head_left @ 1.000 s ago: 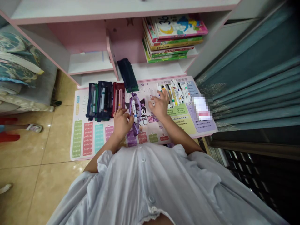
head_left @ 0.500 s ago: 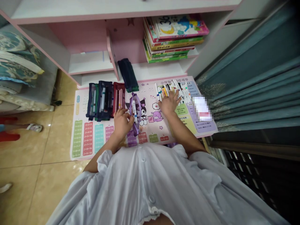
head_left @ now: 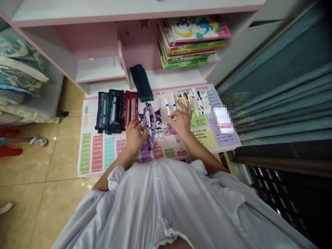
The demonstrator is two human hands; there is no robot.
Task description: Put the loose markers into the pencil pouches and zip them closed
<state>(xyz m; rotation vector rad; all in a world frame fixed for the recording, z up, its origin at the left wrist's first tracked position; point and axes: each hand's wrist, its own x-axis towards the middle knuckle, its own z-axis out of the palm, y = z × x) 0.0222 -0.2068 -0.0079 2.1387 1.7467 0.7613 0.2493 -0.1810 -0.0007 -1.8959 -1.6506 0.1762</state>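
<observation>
My left hand [head_left: 136, 135] is closed on the near side of a purple zip pouch [head_left: 150, 142], which gapes open. Inside that pouch lies a white marker [head_left: 148, 119]. Between the thumb and finger of my right hand [head_left: 181, 121] is the lower end of a white marker with a teal band [head_left: 167, 105], pointing away from me. Just beyond the right hand, several loose white markers [head_left: 198, 102] lie in a heap. Left of the purple pouch are a red pouch [head_left: 129, 110] with pink pens and two dark blue pouches [head_left: 116, 112] with markers.
A printed desk mat [head_left: 166, 138] covers the desk. Another dark pouch [head_left: 141, 83] leans at the shelf edge. Stacked books [head_left: 192, 45] sit on the shelf. A blurred white rectangular thing [head_left: 223, 120] lies at the right, near a teal curtain [head_left: 272, 79].
My right hand has drawn a teal-banded marker out to the left of the heap and now pinches it. The left hand and purple pouch have stayed put.
</observation>
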